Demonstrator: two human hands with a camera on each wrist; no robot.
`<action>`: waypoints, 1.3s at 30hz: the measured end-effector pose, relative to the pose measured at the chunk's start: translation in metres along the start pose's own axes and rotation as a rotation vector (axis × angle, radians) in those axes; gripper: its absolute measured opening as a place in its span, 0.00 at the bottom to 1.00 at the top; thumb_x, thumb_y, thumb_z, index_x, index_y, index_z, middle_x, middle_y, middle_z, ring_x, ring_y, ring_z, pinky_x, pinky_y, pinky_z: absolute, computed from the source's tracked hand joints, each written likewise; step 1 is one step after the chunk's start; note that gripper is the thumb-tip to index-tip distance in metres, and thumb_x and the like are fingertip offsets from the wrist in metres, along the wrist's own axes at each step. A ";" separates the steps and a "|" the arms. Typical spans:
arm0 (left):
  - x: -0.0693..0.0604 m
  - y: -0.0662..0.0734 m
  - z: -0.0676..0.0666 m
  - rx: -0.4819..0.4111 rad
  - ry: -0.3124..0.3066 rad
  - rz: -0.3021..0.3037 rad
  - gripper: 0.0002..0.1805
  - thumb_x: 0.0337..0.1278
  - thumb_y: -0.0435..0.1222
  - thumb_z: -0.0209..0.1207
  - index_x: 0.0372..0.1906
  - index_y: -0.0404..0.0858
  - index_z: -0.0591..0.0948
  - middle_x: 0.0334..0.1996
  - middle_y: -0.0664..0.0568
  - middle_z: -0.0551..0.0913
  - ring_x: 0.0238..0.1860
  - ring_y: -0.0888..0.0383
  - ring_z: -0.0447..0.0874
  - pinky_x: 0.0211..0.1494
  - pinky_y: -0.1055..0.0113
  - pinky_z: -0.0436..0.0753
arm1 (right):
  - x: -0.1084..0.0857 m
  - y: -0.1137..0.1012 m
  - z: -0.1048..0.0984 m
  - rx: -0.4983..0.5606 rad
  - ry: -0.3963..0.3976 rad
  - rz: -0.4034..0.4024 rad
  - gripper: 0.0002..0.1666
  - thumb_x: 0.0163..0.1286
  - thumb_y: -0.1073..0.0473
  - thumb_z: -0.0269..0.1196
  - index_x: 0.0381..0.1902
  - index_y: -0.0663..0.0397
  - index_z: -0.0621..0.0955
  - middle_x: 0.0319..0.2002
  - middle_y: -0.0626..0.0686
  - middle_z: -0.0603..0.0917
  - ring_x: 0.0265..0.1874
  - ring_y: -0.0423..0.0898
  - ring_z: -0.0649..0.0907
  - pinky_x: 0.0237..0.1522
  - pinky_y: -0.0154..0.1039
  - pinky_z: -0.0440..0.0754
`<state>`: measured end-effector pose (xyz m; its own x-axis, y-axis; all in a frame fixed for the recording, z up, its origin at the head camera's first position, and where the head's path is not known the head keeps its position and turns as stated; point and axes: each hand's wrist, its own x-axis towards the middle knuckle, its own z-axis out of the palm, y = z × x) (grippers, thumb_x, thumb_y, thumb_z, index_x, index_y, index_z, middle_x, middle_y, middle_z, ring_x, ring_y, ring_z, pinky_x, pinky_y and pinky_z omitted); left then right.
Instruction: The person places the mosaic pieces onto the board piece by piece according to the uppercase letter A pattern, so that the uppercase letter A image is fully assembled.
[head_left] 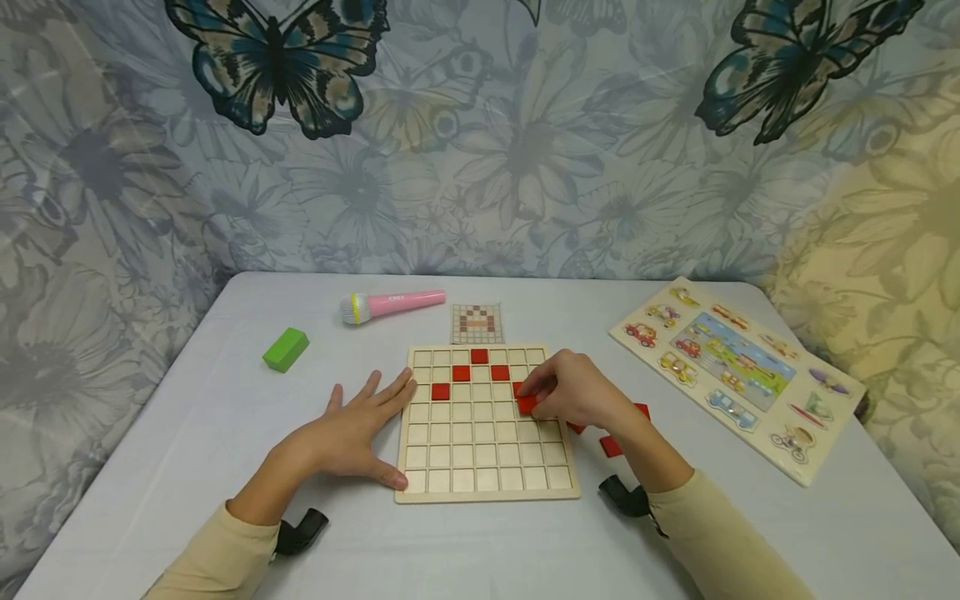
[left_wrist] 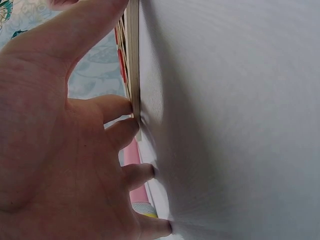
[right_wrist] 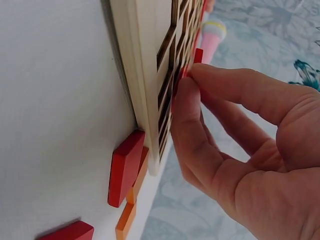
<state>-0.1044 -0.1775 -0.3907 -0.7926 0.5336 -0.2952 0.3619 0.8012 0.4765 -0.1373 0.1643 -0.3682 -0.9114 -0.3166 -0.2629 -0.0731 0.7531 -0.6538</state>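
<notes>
A wooden grid board (head_left: 462,457) lies on the table, with several red tiles (head_left: 479,357) set in its upper squares. My left hand (head_left: 351,435) spreads its fingers along the board's left side, thumb and fingertips touching the edge. Over the right part of the grid, my right hand (head_left: 576,390) pinches a red tile (head_left: 527,405) between thumb and fingers. That tile (right_wrist: 198,56) stands tilted at the fingertips in the right wrist view. Loose red tiles (head_left: 611,447) lie beside the board, partly hidden by the right forearm; the right wrist view also shows orange tiles (right_wrist: 126,220) there.
Behind the board lies a small pattern card (head_left: 476,323) with a gridded picture. A pink toy microphone (head_left: 393,305) and a green block (head_left: 286,349) are at the back left. A vehicle puzzle board (head_left: 738,379) lies at the right.
</notes>
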 end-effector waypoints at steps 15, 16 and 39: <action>0.000 0.000 0.000 -0.008 -0.003 -0.003 0.75 0.35 0.64 0.79 0.86 0.45 0.49 0.87 0.54 0.39 0.84 0.33 0.33 0.69 0.16 0.32 | -0.002 -0.006 0.006 -0.019 0.000 0.035 0.15 0.56 0.74 0.73 0.38 0.53 0.91 0.31 0.50 0.85 0.33 0.45 0.81 0.33 0.36 0.81; 0.000 0.000 0.000 -0.008 -0.002 -0.003 0.75 0.35 0.64 0.79 0.86 0.45 0.49 0.87 0.54 0.39 0.84 0.33 0.33 0.69 0.16 0.32 | -0.002 -0.006 0.006 -0.022 0.001 0.032 0.15 0.56 0.74 0.73 0.38 0.53 0.91 0.30 0.50 0.85 0.33 0.45 0.80 0.32 0.36 0.80; 0.001 0.000 0.001 0.006 -0.001 -0.008 0.75 0.35 0.65 0.79 0.86 0.45 0.49 0.87 0.55 0.40 0.84 0.33 0.34 0.70 0.16 0.33 | -0.002 -0.004 0.006 -0.045 0.016 -0.028 0.15 0.53 0.74 0.74 0.36 0.52 0.91 0.30 0.51 0.84 0.31 0.44 0.80 0.34 0.36 0.79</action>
<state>-0.1048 -0.1767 -0.3920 -0.7952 0.5272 -0.2995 0.3585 0.8072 0.4690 -0.1330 0.1581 -0.3690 -0.9152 -0.3286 -0.2336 -0.1160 0.7695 -0.6280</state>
